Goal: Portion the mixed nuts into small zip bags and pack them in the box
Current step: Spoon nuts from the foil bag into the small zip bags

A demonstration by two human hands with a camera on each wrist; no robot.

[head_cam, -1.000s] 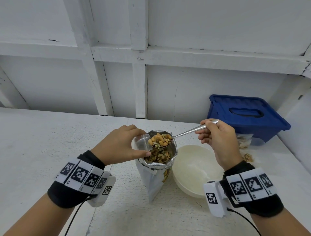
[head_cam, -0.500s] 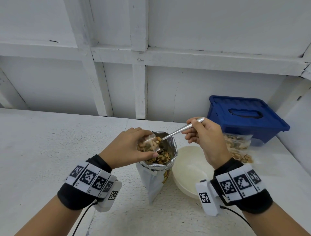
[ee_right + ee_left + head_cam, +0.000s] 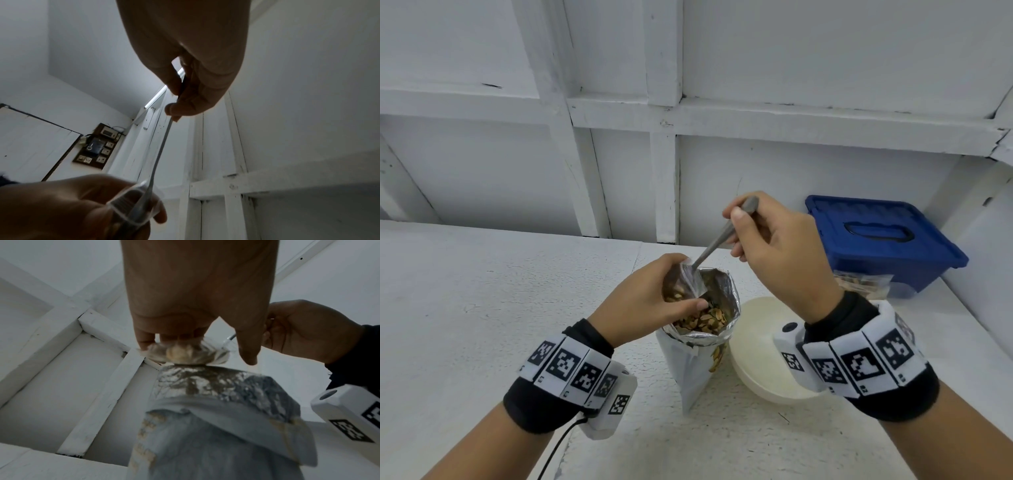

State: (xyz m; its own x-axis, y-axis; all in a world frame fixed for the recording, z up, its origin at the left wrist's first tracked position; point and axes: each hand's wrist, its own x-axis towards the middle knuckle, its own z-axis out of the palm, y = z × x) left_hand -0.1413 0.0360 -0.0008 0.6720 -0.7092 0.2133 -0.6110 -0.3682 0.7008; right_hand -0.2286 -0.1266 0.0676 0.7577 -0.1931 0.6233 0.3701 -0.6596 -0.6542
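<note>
A foil pouch of mixed nuts (image 3: pixel 702 346) stands open on the white table, seen from below in the left wrist view (image 3: pixel 216 426). My left hand (image 3: pixel 650 301) holds a small clear zip bag (image 3: pixel 685 284) open just above the pouch mouth; nuts show through the bag (image 3: pixel 180 353). My right hand (image 3: pixel 774 246) pinches a metal spoon (image 3: pixel 717 241) by its handle, tilted steeply with its bowl inside the zip bag (image 3: pixel 133 209). The spoon handle (image 3: pixel 162 142) runs down from my right fingers into the bag. A blue lidded box (image 3: pixel 876 240) sits at the back right.
A cream bowl (image 3: pixel 760 353) stands right of the pouch, under my right wrist. A clear bag of nuts (image 3: pixel 859 284) lies in front of the blue box. The white panelled wall closes the table's far side and right side.
My right hand has lifted the handle and moved left, tipping the loaded spoon down into the zip bag. The left hand stayed at the pouch mouth with the bag.
</note>
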